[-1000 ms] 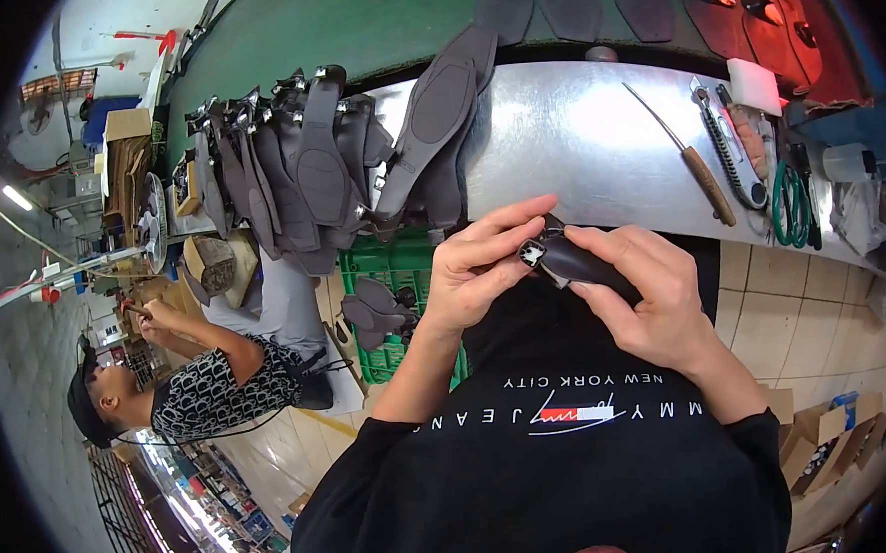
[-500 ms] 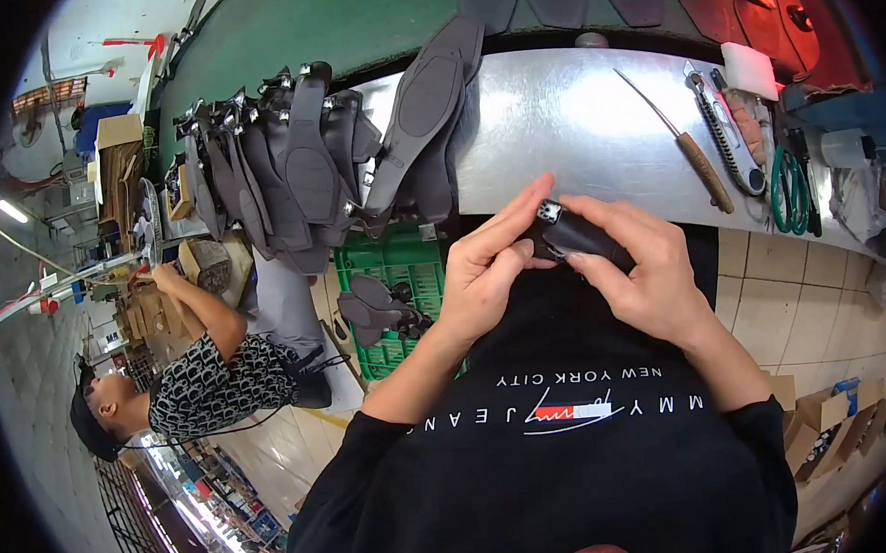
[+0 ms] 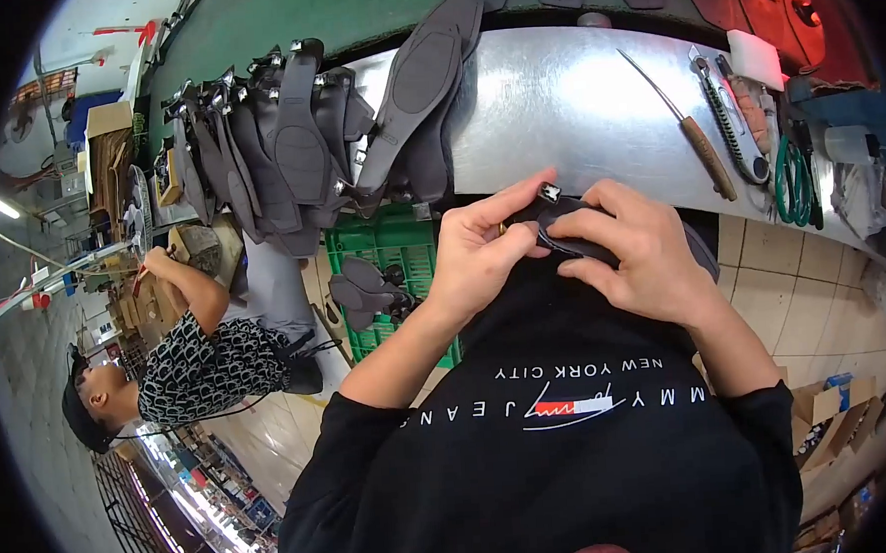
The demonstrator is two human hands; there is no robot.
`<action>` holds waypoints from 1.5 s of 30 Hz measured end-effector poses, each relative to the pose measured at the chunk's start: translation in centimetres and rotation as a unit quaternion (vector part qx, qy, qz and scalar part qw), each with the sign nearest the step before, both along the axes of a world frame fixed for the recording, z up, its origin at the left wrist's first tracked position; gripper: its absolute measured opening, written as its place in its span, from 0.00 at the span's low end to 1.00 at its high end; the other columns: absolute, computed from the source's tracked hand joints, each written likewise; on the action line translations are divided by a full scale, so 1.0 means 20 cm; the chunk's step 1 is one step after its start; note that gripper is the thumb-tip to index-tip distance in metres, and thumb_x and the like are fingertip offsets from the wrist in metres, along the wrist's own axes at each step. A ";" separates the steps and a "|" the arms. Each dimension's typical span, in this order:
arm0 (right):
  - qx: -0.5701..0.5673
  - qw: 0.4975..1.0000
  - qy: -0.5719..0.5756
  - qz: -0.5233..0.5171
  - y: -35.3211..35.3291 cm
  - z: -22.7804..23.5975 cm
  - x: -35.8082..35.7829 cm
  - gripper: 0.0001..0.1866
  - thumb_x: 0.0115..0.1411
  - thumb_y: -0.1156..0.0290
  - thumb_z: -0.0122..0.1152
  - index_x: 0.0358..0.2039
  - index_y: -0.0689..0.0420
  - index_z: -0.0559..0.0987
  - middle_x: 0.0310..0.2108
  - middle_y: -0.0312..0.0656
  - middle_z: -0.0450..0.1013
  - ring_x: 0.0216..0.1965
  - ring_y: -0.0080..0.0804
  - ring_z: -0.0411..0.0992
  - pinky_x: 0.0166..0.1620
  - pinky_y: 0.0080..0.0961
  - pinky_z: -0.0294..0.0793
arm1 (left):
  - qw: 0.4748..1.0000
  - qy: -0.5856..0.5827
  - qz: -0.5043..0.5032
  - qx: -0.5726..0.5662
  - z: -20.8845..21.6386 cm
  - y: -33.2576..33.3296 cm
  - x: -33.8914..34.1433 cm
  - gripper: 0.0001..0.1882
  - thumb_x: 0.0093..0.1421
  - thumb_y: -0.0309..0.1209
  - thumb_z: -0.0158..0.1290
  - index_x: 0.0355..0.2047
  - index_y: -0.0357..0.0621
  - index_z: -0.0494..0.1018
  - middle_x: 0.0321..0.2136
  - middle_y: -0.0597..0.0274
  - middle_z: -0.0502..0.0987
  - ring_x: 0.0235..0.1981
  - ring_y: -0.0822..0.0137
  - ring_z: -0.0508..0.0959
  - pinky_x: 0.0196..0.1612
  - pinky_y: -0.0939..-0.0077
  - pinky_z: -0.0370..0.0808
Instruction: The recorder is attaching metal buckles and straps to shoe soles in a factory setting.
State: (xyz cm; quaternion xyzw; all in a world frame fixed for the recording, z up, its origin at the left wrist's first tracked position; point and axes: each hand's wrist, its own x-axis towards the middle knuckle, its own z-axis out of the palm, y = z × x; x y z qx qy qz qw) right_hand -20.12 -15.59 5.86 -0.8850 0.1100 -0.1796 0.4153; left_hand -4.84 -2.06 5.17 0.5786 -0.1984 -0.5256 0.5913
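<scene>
"What's in the green crate [image 3: 419, 236]?"
"Dark soles [image 3: 362, 293]. The cardboard box [image 3: 820, 404] at right holds things too blurred to name."
"And the hands?"
"Left hand [image 3: 477, 260] and right hand [image 3: 647, 256] are curled closed, pinching a dark shoe piece [image 3: 564, 207] near the metal table [image 3: 524, 92]."
"The surface, the room?"
"A wooden-handled awl [image 3: 707, 157] lies there; a co-worker [image 3: 212, 369] is off left."

Dressed in a black shirt [image 3: 554, 486] with loose, plain sleeves [image 3: 349, 442] ending near the elbows. Bare below, down to left hand [image 3: 477, 260] and right hand [image 3: 642, 256]. Printed across the chest with white lettering [image 3: 660, 396] and a small red-and-white emblem [image 3: 573, 407], set off by thin curved white strokes.
</scene>
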 end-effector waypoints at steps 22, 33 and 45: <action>-0.046 0.987 -0.142 -0.064 0.08 -0.10 0.03 0.14 0.44 0.77 0.68 0.34 0.57 0.78 0.28 0.43 0.72 0.26 0.39 0.73 0.28 0.30 0.72 | 0.997 0.064 -0.011 0.051 0.07 -0.02 0.07 0.24 0.63 0.25 0.42 0.61 0.40 0.62 0.49 0.55 0.75 0.38 0.74 0.78 0.26 0.84 0.78; 0.045 0.991 -0.074 -0.106 0.10 -0.07 0.00 0.10 0.49 0.77 0.67 0.26 0.58 0.72 0.19 0.41 0.70 0.21 0.39 0.72 0.23 0.31 0.69 | 0.989 -0.079 -0.112 0.061 0.03 0.01 0.05 0.12 0.61 0.26 0.49 0.45 0.37 0.73 0.29 0.69 0.74 0.28 0.83 0.69 0.29 0.86 0.67; 0.275 0.955 -0.008 -0.110 0.07 -0.07 -0.01 0.08 0.52 0.77 0.66 0.27 0.62 0.74 0.20 0.42 0.73 0.23 0.28 0.75 0.27 0.22 0.71 | 0.985 -0.120 -0.086 0.089 0.03 0.00 0.01 0.07 0.60 0.27 0.54 0.37 0.36 0.75 0.23 0.71 0.74 0.25 0.84 0.69 0.27 0.87 0.66</action>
